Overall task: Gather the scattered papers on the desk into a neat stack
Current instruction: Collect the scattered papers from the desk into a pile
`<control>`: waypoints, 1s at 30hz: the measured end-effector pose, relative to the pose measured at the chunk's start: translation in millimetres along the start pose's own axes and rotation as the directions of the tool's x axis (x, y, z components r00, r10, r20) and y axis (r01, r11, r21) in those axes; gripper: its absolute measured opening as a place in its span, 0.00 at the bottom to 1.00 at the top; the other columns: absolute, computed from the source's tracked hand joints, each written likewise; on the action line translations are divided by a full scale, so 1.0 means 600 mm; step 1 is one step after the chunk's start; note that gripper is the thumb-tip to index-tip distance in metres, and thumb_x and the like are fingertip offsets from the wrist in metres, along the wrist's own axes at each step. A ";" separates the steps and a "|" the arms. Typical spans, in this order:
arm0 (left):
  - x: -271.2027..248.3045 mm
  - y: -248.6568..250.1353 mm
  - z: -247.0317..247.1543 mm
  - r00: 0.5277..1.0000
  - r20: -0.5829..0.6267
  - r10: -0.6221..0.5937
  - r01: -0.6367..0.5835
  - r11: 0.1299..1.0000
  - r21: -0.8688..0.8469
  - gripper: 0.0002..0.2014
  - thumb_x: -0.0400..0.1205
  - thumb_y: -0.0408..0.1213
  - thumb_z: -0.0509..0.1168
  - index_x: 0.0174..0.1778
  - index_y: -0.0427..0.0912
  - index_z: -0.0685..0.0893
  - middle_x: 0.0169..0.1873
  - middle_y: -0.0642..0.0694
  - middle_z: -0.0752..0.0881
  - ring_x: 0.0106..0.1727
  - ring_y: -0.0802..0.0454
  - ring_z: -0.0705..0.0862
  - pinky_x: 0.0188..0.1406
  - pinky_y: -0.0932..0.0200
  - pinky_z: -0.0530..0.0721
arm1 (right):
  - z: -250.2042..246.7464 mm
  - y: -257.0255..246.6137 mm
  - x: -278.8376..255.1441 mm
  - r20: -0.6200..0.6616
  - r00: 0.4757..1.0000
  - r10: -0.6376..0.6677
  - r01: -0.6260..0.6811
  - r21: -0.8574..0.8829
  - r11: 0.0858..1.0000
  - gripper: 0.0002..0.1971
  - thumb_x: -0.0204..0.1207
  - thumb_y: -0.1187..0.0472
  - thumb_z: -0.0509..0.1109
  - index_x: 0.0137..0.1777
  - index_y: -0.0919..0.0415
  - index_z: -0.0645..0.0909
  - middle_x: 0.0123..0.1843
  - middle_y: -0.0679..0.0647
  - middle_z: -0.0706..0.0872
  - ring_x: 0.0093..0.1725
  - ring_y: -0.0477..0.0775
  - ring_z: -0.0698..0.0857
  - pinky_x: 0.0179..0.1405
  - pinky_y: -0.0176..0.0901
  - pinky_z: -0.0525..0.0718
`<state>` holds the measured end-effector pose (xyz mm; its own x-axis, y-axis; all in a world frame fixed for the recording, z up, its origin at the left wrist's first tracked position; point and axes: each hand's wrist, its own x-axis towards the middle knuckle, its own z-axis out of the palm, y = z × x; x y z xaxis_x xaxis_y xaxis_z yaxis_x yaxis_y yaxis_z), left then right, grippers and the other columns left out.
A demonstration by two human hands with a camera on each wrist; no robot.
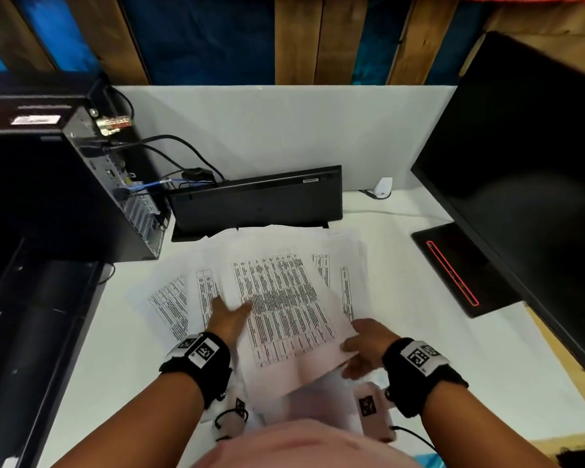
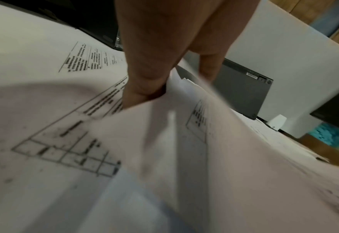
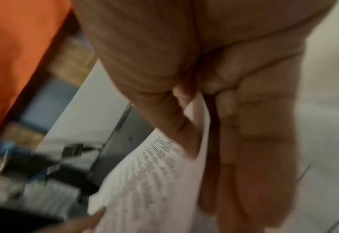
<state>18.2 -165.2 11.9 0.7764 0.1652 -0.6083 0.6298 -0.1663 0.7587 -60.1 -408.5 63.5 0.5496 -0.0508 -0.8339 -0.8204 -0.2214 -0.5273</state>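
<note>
The white surface fills the lower middle of the head view, bounded at the back by a pale partition panel. A large dark monitor is seen at the right edge of the frame, its flat base marked by a red line, and a black computer tower with cables at its rear is seen at the left. A black keyboard is propped on its long edge against the partition, in the centre. Just below it, the printed papers are spread in an overlapping fan across the middle of the surface, with table-filled sheets peeking out at the left and right. The top sheet is lifted at its near edge and is curved between both hands. The left hand, at the sheet's left edge, is shown in the left wrist view with a sheet's edge caught between its fingers. The right hand, at the lower right corner of the sheet, is seen pinching the paper between thumb and fingers. A small white object stands by the partition, right of the keyboard.
</note>
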 end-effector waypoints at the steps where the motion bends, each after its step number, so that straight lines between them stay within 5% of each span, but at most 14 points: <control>1: 0.003 -0.006 -0.001 1.000 -0.007 0.025 -0.024 0.996 0.080 0.37 0.81 0.38 0.68 0.82 0.38 0.54 0.80 0.36 0.66 0.78 0.37 0.69 0.75 0.45 0.68 | -0.008 0.006 0.008 -0.008 0.999 -0.033 0.031 -0.210 0.977 0.09 0.76 0.63 0.72 0.41 0.61 0.72 0.33 0.61 0.82 0.23 0.55 0.85 0.26 0.48 0.86; 3: 0.006 -0.011 0.000 0.998 -0.028 0.063 -0.054 0.967 0.248 0.36 0.79 0.34 0.70 0.80 0.37 0.58 0.75 0.36 0.72 0.74 0.36 0.73 0.74 0.46 0.72 | -0.025 0.012 0.023 -0.161 0.976 -0.148 0.048 -0.503 0.863 0.20 0.68 0.43 0.76 0.34 0.56 0.72 0.33 0.52 0.80 0.33 0.50 0.83 0.32 0.42 0.80; 6: 0.005 -0.008 0.002 0.984 -0.136 0.113 -0.047 0.907 0.418 0.41 0.74 0.37 0.73 0.81 0.39 0.59 0.74 0.34 0.72 0.74 0.34 0.72 0.74 0.43 0.72 | -0.054 0.012 0.050 -0.488 0.843 -0.228 -0.012 -0.440 0.898 0.36 0.66 0.32 0.71 0.62 0.61 0.77 0.60 0.61 0.81 0.60 0.63 0.81 0.60 0.50 0.80; 8: 0.005 -0.007 0.013 0.987 -0.125 0.100 -0.034 0.893 0.448 0.48 0.72 0.40 0.74 0.84 0.42 0.52 0.79 0.36 0.66 0.78 0.34 0.67 0.78 0.43 0.68 | -0.065 0.009 0.071 -0.495 0.857 -0.145 -0.021 -0.316 0.949 0.48 0.65 0.28 0.67 0.74 0.66 0.68 0.72 0.66 0.74 0.68 0.67 0.78 0.69 0.54 0.76; 12: -0.001 -0.015 0.037 0.983 0.170 0.075 -0.141 0.899 0.415 0.54 0.70 0.44 0.76 0.85 0.47 0.47 0.83 0.45 0.58 0.82 0.39 0.62 0.80 0.43 0.66 | -0.055 -0.008 0.103 -0.389 0.916 -0.096 0.026 -0.182 0.983 0.52 0.59 0.37 0.79 0.76 0.69 0.66 0.74 0.65 0.76 0.69 0.65 0.79 0.68 0.51 0.78; 14: 0.000 -0.013 0.028 0.962 0.273 0.035 -0.139 0.917 0.373 0.53 0.66 0.51 0.77 0.83 0.45 0.55 0.80 0.41 0.67 0.77 0.42 0.72 0.76 0.43 0.72 | -0.049 -0.013 0.108 -0.401 0.915 -0.038 -0.029 -0.160 0.987 0.52 0.56 0.46 0.85 0.76 0.72 0.66 0.73 0.67 0.77 0.70 0.66 0.78 0.69 0.51 0.78; 16: 0.009 -0.009 0.000 0.981 0.190 0.031 -0.107 0.909 0.403 0.45 0.64 0.60 0.72 0.75 0.40 0.70 0.71 0.39 0.79 0.68 0.42 0.80 0.70 0.44 0.78 | -0.050 -0.011 0.115 -0.436 0.900 0.000 -0.084 -0.173 0.981 0.49 0.59 0.55 0.86 0.75 0.75 0.66 0.73 0.69 0.76 0.71 0.67 0.77 0.69 0.49 0.75; 18: 0.007 0.003 -0.047 0.994 -0.099 0.045 0.013 0.855 0.518 0.41 0.67 0.63 0.67 0.72 0.40 0.73 0.69 0.37 0.79 0.69 0.38 0.77 0.71 0.46 0.74 | -0.049 -0.008 0.116 -0.463 0.886 0.021 -0.126 -0.197 0.972 0.46 0.57 0.55 0.86 0.72 0.74 0.70 0.71 0.69 0.79 0.69 0.67 0.79 0.68 0.49 0.77; 20: 0.004 0.003 -0.110 0.924 -0.383 0.010 0.213 0.818 0.534 0.39 0.72 0.56 0.69 0.75 0.39 0.68 0.72 0.35 0.73 0.73 0.35 0.72 0.73 0.45 0.68 | -0.037 -0.013 0.114 -0.495 0.869 0.020 -0.176 -0.270 0.947 0.50 0.54 0.46 0.86 0.73 0.70 0.71 0.71 0.68 0.78 0.69 0.67 0.78 0.69 0.51 0.78; 22: -0.005 -0.008 -0.159 0.835 -0.538 -0.111 0.374 0.833 0.408 0.42 0.68 0.54 0.73 0.74 0.38 0.65 0.72 0.35 0.72 0.73 0.33 0.71 0.73 0.38 0.69 | -0.023 -0.020 0.108 -0.535 0.845 -0.020 -0.204 -0.356 0.912 0.53 0.52 0.41 0.84 0.75 0.64 0.69 0.72 0.67 0.75 0.71 0.66 0.75 0.69 0.52 0.77; 27: 0.013 -0.028 -0.159 0.848 -0.491 -0.202 0.364 0.895 0.259 0.52 0.64 0.50 0.78 0.79 0.36 0.59 0.74 0.34 0.68 0.72 0.31 0.74 0.73 0.40 0.72 | -0.004 -0.026 0.117 -0.537 0.841 -0.071 -0.115 -0.304 0.946 0.50 0.55 0.55 0.87 0.75 0.68 0.65 0.72 0.67 0.72 0.70 0.68 0.75 0.65 0.53 0.79; 30: 0.033 -0.035 -0.145 0.908 -0.356 -0.221 0.295 0.941 0.166 0.59 0.45 0.59 0.78 0.72 0.34 0.71 0.66 0.35 0.81 0.62 0.34 0.83 0.66 0.43 0.81 | -0.013 -0.026 0.119 -0.492 0.870 -0.043 -0.069 -0.206 0.976 0.54 0.56 0.60 0.87 0.79 0.71 0.58 0.77 0.68 0.70 0.74 0.67 0.73 0.70 0.53 0.75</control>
<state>18.2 -73.6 4.1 0.5569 0.5326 -0.6373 0.8254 -0.2696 0.4960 -6.5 -416.2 13.3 0.5906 -0.5138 -0.6223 -0.8060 -0.4131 -0.4238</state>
